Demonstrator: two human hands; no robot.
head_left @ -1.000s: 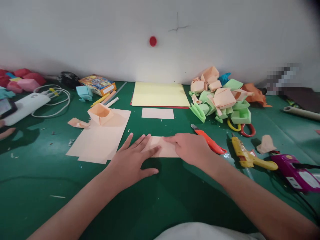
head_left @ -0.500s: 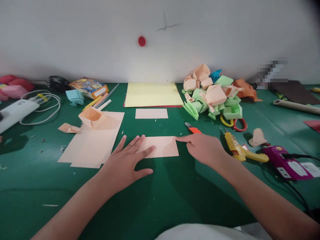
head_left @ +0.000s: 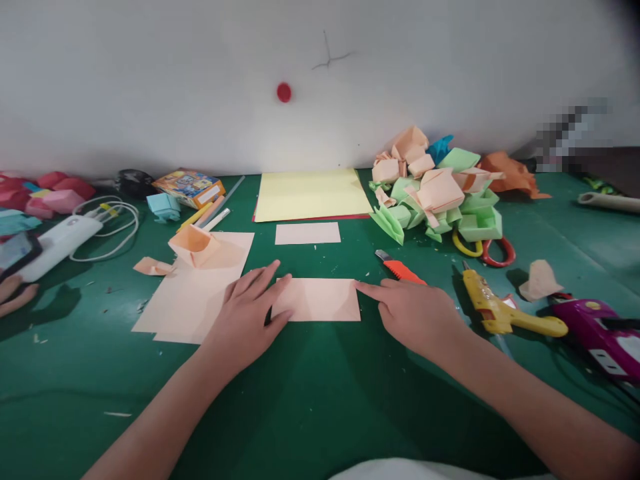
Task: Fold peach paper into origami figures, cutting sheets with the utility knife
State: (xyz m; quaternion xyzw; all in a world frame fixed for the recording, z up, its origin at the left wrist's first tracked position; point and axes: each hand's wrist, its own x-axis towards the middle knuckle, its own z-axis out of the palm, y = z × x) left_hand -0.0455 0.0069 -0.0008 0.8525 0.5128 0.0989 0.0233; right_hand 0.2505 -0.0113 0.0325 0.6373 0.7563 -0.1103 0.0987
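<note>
A pale peach rectangular strip of paper [head_left: 320, 300] lies flat on the green tabletop in front of me. My left hand [head_left: 253, 310] rests at its left end, with fingers spread and the fingertips and thumb on or beside the edge. My right hand [head_left: 415, 310] points with a stretched index finger, its tip touching the strip's far right corner; the other fingers are curled and partly hidden. Just beyond that hand lies an orange utility knife [head_left: 400, 267]. A second peach strip [head_left: 307, 233] lies farther back.
Larger peach sheets [head_left: 167, 313] lie left, under a folded paper box [head_left: 193, 247]. Yellow paper [head_left: 313, 193] is by the wall. Folded paper pieces [head_left: 440, 190], scissors [head_left: 497, 252], a yellow glue gun [head_left: 500, 310] and a purple power strip [head_left: 597, 333] stand right. Another person's hand [head_left: 15, 293] shows far left.
My left hand has drawn back leftward from the strip's middle to its left end, fingers closer together. My right fingertip stays at the corner. Another person's hand with a phone now shows far left.
</note>
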